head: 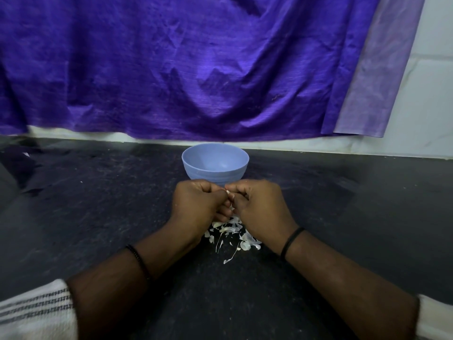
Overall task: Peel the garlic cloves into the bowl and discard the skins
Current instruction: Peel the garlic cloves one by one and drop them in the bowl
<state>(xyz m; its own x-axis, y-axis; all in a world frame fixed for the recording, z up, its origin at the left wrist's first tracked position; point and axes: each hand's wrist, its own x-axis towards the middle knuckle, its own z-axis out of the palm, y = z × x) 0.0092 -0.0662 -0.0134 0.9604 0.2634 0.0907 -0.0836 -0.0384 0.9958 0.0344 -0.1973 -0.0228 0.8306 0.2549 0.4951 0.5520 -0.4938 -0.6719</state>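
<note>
Left hand (198,204): held just in front of the blue bowl (215,165), fingers curled, a small pale garlic clove (228,192) pinched.
Garlic clove: gripped between both hands, mostly hidden.
Right hand (257,207): fingers curled onto the same clove.
Skins (232,233): piled on the dark counter (98,204) under the hands, nearer than the bowl.

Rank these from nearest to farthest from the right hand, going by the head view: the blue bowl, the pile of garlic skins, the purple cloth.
1. The pile of garlic skins, on the counter just below the right hand, partly under it.
2. The blue bowl, just beyond the hands, toward the wall.
3. The purple cloth, hanging on the wall behind the bowl.
</note>
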